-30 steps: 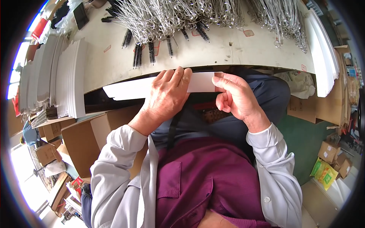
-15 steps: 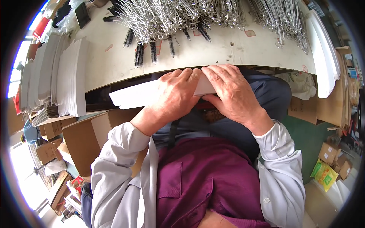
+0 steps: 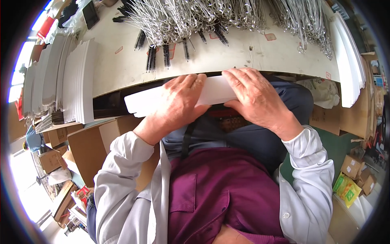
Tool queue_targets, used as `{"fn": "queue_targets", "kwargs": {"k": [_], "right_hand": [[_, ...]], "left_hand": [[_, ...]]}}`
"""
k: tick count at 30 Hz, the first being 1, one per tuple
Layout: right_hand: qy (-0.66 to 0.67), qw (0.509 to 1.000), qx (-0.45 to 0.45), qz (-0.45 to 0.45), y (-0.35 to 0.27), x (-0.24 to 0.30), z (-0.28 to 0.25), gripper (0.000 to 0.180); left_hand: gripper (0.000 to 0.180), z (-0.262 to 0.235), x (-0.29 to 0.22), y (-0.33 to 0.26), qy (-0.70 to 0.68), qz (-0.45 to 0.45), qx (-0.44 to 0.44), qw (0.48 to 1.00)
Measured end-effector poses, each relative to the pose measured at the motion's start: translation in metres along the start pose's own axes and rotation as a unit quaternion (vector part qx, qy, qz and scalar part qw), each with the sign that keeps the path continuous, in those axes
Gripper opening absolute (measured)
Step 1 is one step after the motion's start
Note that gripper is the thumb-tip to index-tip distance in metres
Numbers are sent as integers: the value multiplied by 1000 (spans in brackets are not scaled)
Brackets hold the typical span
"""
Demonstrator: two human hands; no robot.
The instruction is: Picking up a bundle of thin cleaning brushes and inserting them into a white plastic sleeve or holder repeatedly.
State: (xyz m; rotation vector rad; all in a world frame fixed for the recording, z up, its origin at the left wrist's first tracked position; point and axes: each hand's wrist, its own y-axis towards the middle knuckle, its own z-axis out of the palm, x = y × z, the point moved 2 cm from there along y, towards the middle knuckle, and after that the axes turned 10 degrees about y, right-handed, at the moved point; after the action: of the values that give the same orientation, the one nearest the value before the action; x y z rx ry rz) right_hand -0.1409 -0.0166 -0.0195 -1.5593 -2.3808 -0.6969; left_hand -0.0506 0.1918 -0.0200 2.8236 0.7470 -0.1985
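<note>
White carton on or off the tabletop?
Off: left hand and right hand hold the white carton in front of the tabletop.

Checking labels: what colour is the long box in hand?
White; the long box shows best in the head view.

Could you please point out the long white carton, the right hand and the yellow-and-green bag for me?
Long white carton (image 3: 213, 90): head view, on its uncovered face.
Right hand (image 3: 256, 96): head view, on its back.
Yellow-and-green bag (image 3: 346, 190): head view, on the middle of its face.
</note>
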Motion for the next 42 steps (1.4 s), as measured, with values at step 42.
{"fn": "queue_targets", "kwargs": {"k": [42], "right_hand": [[-24,997,-67,-15,0,-104,-23,55]], "left_hand": [[54,28,-1,71,37,-27,-81,996]]}}
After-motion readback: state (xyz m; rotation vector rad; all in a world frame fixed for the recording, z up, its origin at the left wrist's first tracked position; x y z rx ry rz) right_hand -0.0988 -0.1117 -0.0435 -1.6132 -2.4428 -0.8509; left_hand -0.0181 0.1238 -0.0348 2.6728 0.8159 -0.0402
